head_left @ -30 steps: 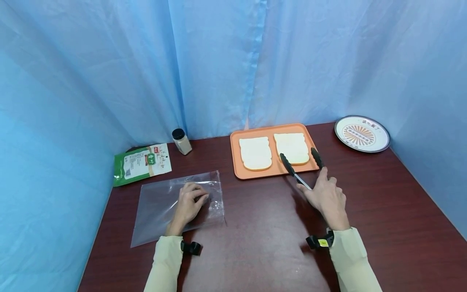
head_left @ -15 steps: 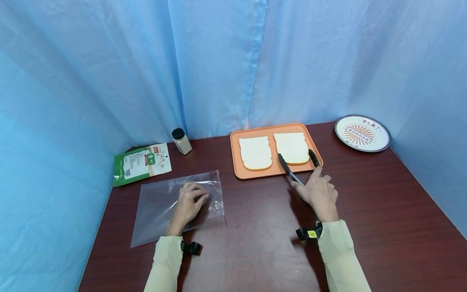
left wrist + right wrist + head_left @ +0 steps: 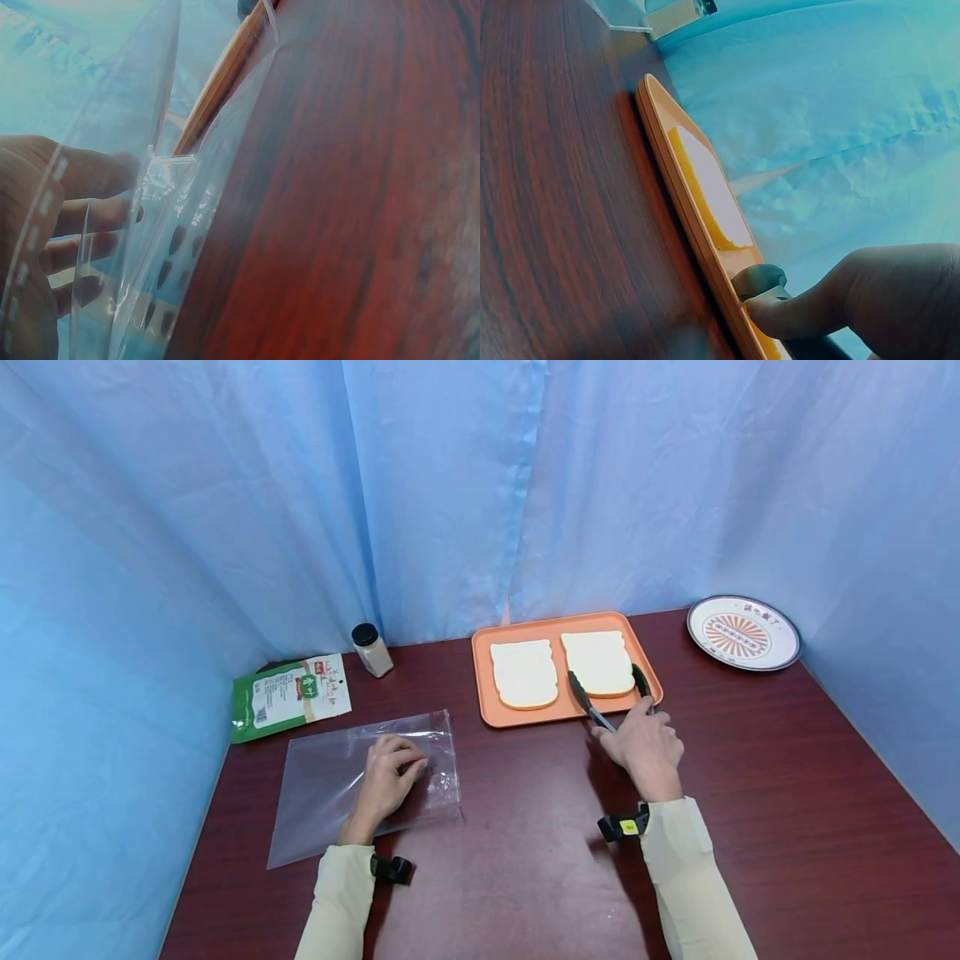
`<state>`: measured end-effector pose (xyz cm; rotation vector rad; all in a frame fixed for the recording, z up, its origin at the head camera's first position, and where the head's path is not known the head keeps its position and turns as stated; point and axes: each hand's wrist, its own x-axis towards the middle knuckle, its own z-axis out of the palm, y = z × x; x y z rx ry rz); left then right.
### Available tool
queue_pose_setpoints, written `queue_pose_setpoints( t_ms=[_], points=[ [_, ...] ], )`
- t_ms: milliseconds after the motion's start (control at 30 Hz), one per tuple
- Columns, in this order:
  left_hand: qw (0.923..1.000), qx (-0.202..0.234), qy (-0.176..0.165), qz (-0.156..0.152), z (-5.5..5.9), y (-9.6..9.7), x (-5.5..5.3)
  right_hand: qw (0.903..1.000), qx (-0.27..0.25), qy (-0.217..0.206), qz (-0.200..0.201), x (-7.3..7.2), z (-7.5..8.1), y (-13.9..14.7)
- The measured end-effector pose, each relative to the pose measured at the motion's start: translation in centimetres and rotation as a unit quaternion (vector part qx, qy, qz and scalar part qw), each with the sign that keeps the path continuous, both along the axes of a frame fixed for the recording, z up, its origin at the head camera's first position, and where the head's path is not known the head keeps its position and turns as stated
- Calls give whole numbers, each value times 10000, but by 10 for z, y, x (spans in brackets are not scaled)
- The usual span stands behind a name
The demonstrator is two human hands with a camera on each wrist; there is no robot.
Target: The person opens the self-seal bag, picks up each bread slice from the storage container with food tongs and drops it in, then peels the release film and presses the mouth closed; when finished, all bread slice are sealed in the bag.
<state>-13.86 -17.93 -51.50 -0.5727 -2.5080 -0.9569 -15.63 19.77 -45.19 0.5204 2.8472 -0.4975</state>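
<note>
My right hand (image 3: 642, 747) grips a pair of tongs (image 3: 604, 720), whose dark tips are spread apart on both sides of the front of the right bread slice (image 3: 597, 662). This slice and the left bread slice (image 3: 523, 674) lie flat on an orange tray (image 3: 516, 717). Clear film of a plastic bag (image 3: 318, 793) lies under my left hand (image 3: 387, 781) in the head view. Through the film in the left wrist view, that hand's fingers (image 3: 82, 214) look loosely bent and apart. Whether they pinch any film is unclear. The right wrist view shows my right thumb (image 3: 795, 311) on the tongs.
A green and white packet (image 3: 292, 697) lies at the back left. Beside it stands a small black-capped jar (image 3: 372, 652). On the far right rests a patterned plate (image 3: 744, 633). Blue curtains (image 3: 450, 502) enclose the dark wooden table (image 3: 517, 860).
My right hand has moved left and slightly forward with the tongs, bringing their tips around the right slice's front. The tips have drawn a little closer together. My left hand stays in place.
</note>
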Motion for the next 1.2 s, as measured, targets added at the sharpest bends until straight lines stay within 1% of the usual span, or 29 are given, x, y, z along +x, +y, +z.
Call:
queue_pose_setpoints(
  t_ms=[233, 367, 467, 633, 800, 1000, 1200],
  points=[
    [10000, -12, 89, -8, 0, -1, 0, 9995, 144, 47, 261, -1, 3, 7],
    [9999, -5, 145, -45, -1, -2, 0, 9993, 213, 60, 312, 0, 0, 14],
    [9999, 21, 121, -62, -1, -2, 0, 9992, 242, 79, 306, 2, -5, 19],
    [10000, 24, 67, -43, -2, -2, 0, 9988, 199, 306, 326, 7, -11, 28],
    [9999, -2, 123, -33, 0, -1, 0, 9969, 199, 629, 439, 11, -13, 36],
    [9999, 26, 136, -24, 0, 1, 0, 9918, 218, 958, 819, 18, -11, 49],
    [9998, 20, 187, -8, 0, 0, -1, 9832, 227, 1291, 1267, 27, -4, 59]
  ],
)
